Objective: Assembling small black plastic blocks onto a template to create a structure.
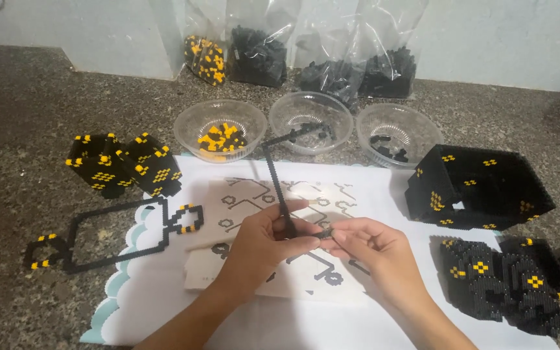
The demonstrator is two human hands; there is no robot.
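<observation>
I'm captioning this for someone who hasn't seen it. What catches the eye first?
At centre, the left hand and right hand meet over a printed diagram sheet, the left gripping a long thin black brick strip that rises toward three clear bowls. A big black box with yellow dots stands at the right edge; smaller matching blocks sit left.

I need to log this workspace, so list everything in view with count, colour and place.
clear plastic bags of small bricks: four, one yellow-black, three black, along the back wall
clear plastic bowls: three, left one with yellow bricks, behind the paper
white paper instruction sheets: on the speckled stone counter, centre
small black-and-yellow brick blocks: two, left
flat black brick outline frame: one, front left
large open black brick box: one, right
black-and-yellow brick panels: front right
long thin black brick strip: one, held upright
hands: left grips the strip; right pinches a small black piece at its base
</observation>
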